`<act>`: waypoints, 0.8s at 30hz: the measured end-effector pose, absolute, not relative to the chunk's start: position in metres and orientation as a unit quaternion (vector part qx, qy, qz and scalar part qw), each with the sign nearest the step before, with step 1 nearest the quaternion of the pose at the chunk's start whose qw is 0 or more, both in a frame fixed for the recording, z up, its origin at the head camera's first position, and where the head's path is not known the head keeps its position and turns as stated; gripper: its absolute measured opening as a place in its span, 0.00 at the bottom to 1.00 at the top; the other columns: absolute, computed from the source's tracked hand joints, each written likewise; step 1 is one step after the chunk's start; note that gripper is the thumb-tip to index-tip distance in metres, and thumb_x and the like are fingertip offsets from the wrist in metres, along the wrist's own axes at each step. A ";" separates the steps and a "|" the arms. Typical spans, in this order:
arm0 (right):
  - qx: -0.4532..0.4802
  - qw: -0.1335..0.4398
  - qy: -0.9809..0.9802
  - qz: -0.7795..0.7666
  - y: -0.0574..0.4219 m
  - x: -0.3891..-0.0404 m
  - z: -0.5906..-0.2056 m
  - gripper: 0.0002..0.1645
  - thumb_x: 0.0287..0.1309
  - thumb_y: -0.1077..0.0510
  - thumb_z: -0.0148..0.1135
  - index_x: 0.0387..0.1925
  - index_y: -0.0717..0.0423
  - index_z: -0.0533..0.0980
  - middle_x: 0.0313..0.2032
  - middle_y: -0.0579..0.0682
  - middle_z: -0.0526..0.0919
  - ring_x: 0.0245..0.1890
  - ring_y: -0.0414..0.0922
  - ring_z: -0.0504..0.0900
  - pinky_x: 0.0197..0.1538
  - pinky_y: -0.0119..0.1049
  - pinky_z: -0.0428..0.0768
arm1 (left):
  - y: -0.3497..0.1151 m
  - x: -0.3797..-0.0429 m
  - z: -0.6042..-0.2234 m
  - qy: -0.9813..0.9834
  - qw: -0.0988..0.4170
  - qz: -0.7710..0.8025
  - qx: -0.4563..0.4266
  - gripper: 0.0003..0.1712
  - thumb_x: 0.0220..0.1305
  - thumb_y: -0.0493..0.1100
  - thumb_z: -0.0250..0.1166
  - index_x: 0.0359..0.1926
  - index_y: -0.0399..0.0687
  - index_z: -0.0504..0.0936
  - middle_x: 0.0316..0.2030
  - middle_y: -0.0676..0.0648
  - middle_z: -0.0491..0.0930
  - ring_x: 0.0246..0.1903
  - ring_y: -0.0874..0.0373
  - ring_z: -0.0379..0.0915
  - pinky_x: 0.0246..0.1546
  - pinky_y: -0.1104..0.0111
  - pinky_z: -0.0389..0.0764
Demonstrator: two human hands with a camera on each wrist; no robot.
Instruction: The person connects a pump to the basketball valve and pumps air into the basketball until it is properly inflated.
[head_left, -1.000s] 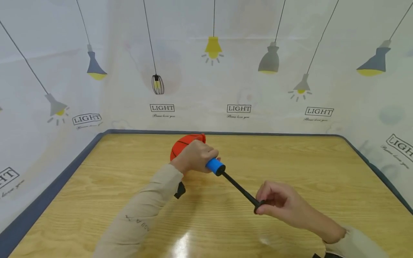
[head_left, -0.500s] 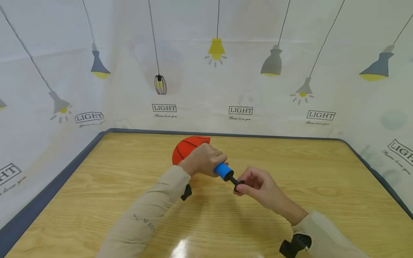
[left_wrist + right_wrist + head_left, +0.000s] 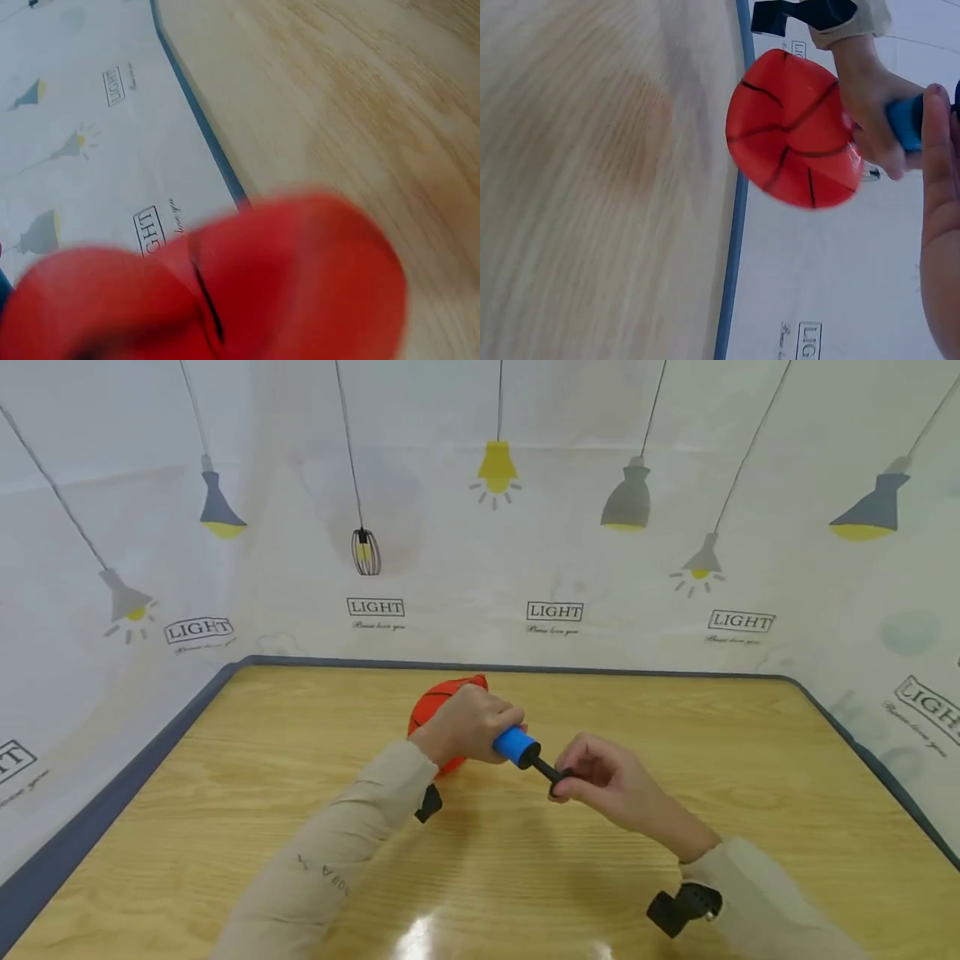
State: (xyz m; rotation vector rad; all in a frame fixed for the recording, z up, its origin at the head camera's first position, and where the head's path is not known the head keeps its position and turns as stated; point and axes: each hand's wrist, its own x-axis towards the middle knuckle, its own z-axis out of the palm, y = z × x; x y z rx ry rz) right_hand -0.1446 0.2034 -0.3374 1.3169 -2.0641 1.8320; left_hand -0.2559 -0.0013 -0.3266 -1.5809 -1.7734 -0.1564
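Note:
My left hand (image 3: 471, 722) grips the blue barrel of a hand pump (image 3: 516, 747) above the table. Between the thumb and fingers of my right hand (image 3: 607, 781) is the pump's black handle (image 3: 557, 783), with a short length of black rod showing. Behind the left hand is a red ball (image 3: 429, 703) with black basketball lines; the left hand hides how it meets the pump. In the right wrist view the ball (image 3: 791, 135) looks dented and only partly filled. Blurred red folds of the ball (image 3: 315, 277) fill the lower part of the left wrist view.
The wooden table (image 3: 262, 760) has a blue-grey edge strip (image 3: 630, 672). White cloth printed with lamps (image 3: 465, 552) stands around its back and sides. A black wrist device (image 3: 684, 910) sits at the right sleeve; another black device (image 3: 429, 804) shows under the left wrist.
My right hand has moved up and left, pushing the long rod mostly into the barrel. Over the last half second the rod stays nearly as it was; the ball has shifted slightly.

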 end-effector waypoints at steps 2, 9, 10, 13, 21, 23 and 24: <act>0.425 0.048 -0.690 0.584 0.197 -0.151 -0.338 0.04 0.53 0.69 0.54 0.31 0.64 0.67 0.30 0.55 0.75 0.28 0.43 0.80 0.29 0.36 0.78 | 0.000 -0.255 -0.325 -0.691 0.371 -0.064 -0.617 0.13 0.41 0.45 0.66 0.20 0.47 0.69 0.12 0.54 0.70 0.11 0.65 0.67 0.15 0.75 0.69; 0.422 0.031 -0.717 0.554 0.200 -0.128 -0.340 0.08 0.47 0.73 0.57 0.29 0.62 0.69 0.26 0.54 0.75 0.23 0.39 0.77 0.22 0.32 0.76 | -0.010 -0.262 -0.326 -0.687 0.351 -0.020 -0.636 0.12 0.46 0.45 0.63 0.20 0.48 0.68 0.12 0.55 0.69 0.11 0.65 0.65 0.14 0.75 0.66; 0.429 0.022 -0.711 0.557 0.203 -0.122 -0.339 0.09 0.47 0.74 0.57 0.28 0.61 0.69 0.26 0.53 0.74 0.24 0.38 0.77 0.22 0.32 0.77 | -0.013 -0.264 -0.326 -0.688 0.351 -0.018 -0.635 0.12 0.45 0.45 0.64 0.20 0.48 0.68 0.12 0.55 0.69 0.11 0.65 0.65 0.14 0.75 0.67; 0.463 -0.001 -0.682 0.565 0.211 -0.110 -0.335 0.11 0.46 0.76 0.57 0.29 0.62 0.68 0.26 0.54 0.73 0.25 0.40 0.77 0.23 0.33 0.77 | -0.019 -0.266 -0.324 -0.698 0.348 -0.023 -0.626 0.13 0.42 0.45 0.65 0.21 0.47 0.68 0.13 0.54 0.72 0.12 0.64 0.68 0.17 0.74 0.70; 0.451 0.003 -0.715 0.534 0.198 -0.144 -0.345 0.10 0.47 0.73 0.58 0.28 0.59 0.68 0.27 0.53 0.75 0.25 0.41 0.76 0.24 0.33 0.77 | -0.017 -0.260 -0.324 -0.679 0.346 0.007 -0.647 0.11 0.38 0.44 0.65 0.23 0.49 0.71 0.14 0.55 0.72 0.12 0.65 0.67 0.17 0.75 0.70; 0.446 0.016 -0.725 0.525 0.190 -0.153 -0.349 0.11 0.45 0.74 0.58 0.27 0.60 0.68 0.27 0.54 0.75 0.24 0.42 0.77 0.25 0.34 0.78 | -0.016 -0.257 -0.324 -0.673 0.344 0.030 -0.654 0.11 0.39 0.44 0.65 0.22 0.49 0.70 0.13 0.55 0.71 0.11 0.65 0.66 0.16 0.75 0.68; 0.446 0.025 -0.727 0.522 0.186 -0.154 -0.349 0.10 0.45 0.74 0.58 0.27 0.61 0.68 0.26 0.54 0.75 0.24 0.43 0.78 0.25 0.34 0.78 | -0.015 -0.257 -0.324 -0.673 0.337 0.039 -0.657 0.12 0.40 0.45 0.65 0.22 0.49 0.70 0.13 0.55 0.71 0.12 0.65 0.65 0.16 0.75 0.68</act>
